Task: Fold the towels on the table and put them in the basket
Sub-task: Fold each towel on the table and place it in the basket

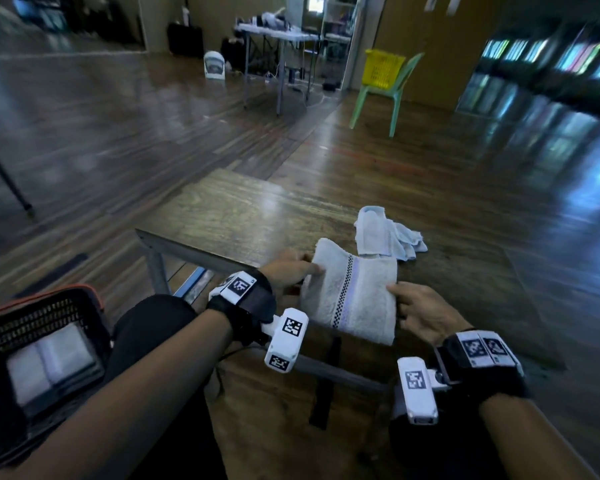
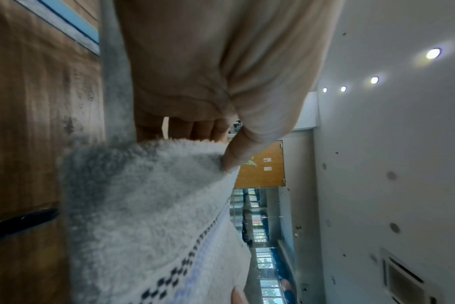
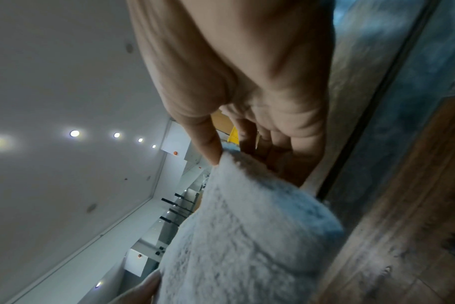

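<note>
A folded white towel (image 1: pixel 354 296) with a dark checkered stripe hangs a little above the wooden table's (image 1: pixel 229 216) near edge. My left hand (image 1: pixel 293 271) pinches its left side, thumb on top and fingers beneath (image 2: pixel 195 131). My right hand (image 1: pixel 416 306) pinches its right side, thumb against the pile (image 3: pixel 208 144), fingers under it. A crumpled pale blue towel (image 1: pixel 385 232) lies on the table just behind. The black basket (image 1: pixel 39 313) sits low at my left with a folded white towel (image 1: pixel 49 362) inside.
The table's metal frame (image 1: pixel 187 252) runs along the near edge, with a black strap (image 1: pixel 326 379) hanging below. My knee (image 1: pixel 149 327) is between basket and table. Far off stand a green chair (image 1: pixel 381 95) with a yellow basket (image 1: pixel 383 67) and a cluttered folding table (image 1: pixel 274 32).
</note>
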### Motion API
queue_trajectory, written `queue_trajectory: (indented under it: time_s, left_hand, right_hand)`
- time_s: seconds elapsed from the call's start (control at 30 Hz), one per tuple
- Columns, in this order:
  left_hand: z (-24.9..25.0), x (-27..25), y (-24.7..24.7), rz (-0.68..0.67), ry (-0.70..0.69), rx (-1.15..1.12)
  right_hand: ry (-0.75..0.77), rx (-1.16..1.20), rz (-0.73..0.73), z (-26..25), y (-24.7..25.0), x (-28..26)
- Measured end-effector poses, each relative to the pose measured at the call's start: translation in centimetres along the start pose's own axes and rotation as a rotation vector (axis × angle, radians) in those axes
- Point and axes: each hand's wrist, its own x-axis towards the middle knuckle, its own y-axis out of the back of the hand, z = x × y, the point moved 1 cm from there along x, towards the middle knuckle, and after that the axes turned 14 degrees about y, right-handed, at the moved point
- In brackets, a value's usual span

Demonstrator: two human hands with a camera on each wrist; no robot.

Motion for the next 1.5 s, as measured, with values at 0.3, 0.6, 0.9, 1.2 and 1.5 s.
queue_trajectory:
  time_s: [0.3,0.6,0.9,1.2,1.5]
  left_hand:
    - [6.6,-10.2,4.0,0.134,-0.253,-0.053]
    - [7.2,-17.1,11.2,0.328,-0.376,-0.252]
    - [1.0,-25.0,18.9,0.669,-0.385,-0.414]
    - [-8.5,-29.6,22.8,0.93,-0.268,-0.564]
    - [-19.7,-24.4,25.3,0.936,-0.009,-0.691]
  right_hand:
    - [0.354,-0.096,-0.028,-10.6,-4.2,-4.1]
    - [0.501,-0.139,-0.315,-17.9,-12.3,-3.5]
    - [0.537,-0.151,-0.676,-17.9,-26.2,-3.5]
    - [0.475,-0.162,-0.916,-11.8,-37.5,-5.3]
    - [0.208,-0.249,-0.907,0.1,-43.3,-2.3]
